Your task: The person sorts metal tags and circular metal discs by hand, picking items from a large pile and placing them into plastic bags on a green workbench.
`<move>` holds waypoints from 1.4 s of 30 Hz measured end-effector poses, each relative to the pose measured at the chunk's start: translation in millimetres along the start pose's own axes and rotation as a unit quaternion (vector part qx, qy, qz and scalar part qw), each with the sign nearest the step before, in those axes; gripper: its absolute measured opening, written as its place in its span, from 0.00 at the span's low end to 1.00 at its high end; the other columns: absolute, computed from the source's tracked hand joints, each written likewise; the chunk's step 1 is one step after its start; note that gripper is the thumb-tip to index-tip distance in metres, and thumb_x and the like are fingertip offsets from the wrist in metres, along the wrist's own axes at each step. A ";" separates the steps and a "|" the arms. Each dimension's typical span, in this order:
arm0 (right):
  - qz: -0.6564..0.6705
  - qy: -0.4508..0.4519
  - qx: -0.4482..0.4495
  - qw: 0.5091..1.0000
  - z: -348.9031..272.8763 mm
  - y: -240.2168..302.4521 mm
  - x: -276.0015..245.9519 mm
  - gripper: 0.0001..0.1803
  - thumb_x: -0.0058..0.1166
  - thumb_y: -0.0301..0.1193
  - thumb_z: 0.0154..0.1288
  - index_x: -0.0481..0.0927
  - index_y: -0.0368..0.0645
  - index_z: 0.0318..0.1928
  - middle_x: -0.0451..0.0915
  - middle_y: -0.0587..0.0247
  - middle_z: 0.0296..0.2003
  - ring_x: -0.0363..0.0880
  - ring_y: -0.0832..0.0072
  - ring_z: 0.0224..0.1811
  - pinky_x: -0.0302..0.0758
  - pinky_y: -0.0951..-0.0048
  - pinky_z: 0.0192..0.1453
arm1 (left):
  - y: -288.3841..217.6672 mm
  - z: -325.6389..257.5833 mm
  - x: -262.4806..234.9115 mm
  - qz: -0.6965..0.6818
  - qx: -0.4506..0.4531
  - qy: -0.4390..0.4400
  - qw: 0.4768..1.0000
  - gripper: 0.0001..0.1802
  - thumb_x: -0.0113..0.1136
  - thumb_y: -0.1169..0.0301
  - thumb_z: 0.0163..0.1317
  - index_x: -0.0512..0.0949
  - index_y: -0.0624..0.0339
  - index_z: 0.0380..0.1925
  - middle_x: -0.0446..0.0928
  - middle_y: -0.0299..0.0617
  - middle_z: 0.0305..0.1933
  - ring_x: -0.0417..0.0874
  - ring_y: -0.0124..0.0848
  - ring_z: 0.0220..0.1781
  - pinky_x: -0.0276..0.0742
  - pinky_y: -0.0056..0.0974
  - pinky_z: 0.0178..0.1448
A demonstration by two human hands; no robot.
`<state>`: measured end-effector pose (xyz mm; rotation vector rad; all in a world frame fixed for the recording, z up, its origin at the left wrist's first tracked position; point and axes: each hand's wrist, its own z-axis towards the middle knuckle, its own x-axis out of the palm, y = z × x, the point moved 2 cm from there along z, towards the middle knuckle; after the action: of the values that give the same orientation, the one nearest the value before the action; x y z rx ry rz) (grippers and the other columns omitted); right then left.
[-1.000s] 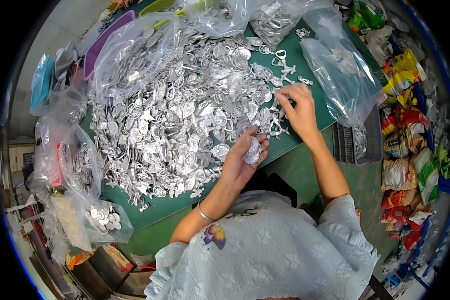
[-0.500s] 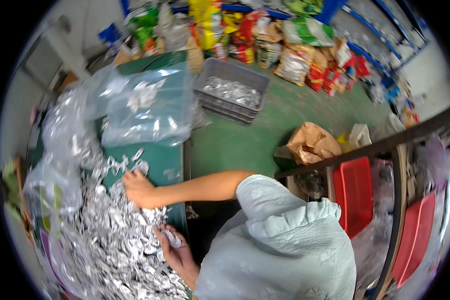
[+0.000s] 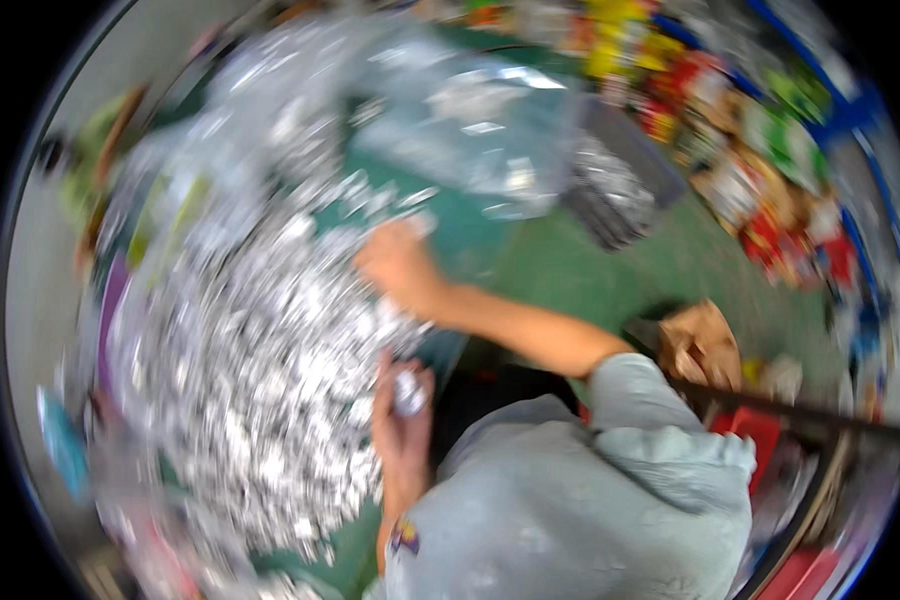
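Note:
A wide heap of small shiny silvery pieces (image 3: 270,340) covers much of the green tabletop (image 3: 335,555). My left hand (image 3: 402,435) is at the near right edge of the heap, palm up, with its fingers curled round a short stack of round silvery pieces (image 3: 408,393). Farther off, my right hand (image 3: 400,268) rests on the upper right part of the heap. Motion smears its fingers, so I cannot make out whether it holds a piece. Several loose pieces (image 3: 355,195) lie just beyond it.
Large clear plastic bags (image 3: 470,135) lie across the table's far end and left side. Beyond the right edge, a grey crate (image 3: 670,165) holds more silvery pieces. A brown paper bag (image 3: 705,345) and red bins (image 3: 755,430) are to the right.
My view has swung left, so the table and both hands sit farther right in the picture, which is more blurred. My left hand still holds the stack; my right hand remains at the heap.

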<state>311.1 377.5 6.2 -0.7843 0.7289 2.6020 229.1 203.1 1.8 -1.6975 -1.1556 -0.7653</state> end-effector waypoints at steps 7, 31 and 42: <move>0.155 0.046 -0.148 0.976 -12.5 60.1 -48.9 0.08 0.59 0.23 0.44 0.78 0.39 0.29 0.75 0.61 0.29 0.72 0.64 0.33 0.67 0.67 0.39 | -5.0 -8.7 17.5 -0.095 0.012 -0.040 0.995 0.26 0.44 0.57 0.66 0.60 0.61 0.58 0.69 0.43 0.54 0.70 0.37 0.58 0.67 0.42 0.62; 0.057 0.252 -0.077 0.963 14.9 55.5 5.9 0.15 0.60 0.34 0.49 0.77 0.42 0.37 0.76 0.65 0.42 0.69 0.65 0.47 0.59 0.63 0.52 | -16.2 -32.2 -9.9 -0.115 0.033 -0.026 0.992 0.24 0.48 0.72 0.61 0.62 0.57 0.60 0.71 0.39 0.46 0.73 0.35 0.50 0.73 0.39 0.53; 0.083 0.155 -0.001 0.984 25.6 53.5 1.2 0.02 0.53 0.25 0.55 0.78 0.40 0.29 0.77 0.64 0.27 0.71 0.66 0.34 0.60 0.65 0.43 | -21.2 -27.6 1.7 -0.095 0.069 -0.065 0.991 0.27 0.50 0.71 0.62 0.58 0.56 0.62 0.63 0.43 0.62 0.67 0.39 0.61 0.68 0.42 0.60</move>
<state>276.0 348.3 44.0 -1.1946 0.9122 2.6560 210.1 181.3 21.2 -1.5558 -1.4435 -0.6818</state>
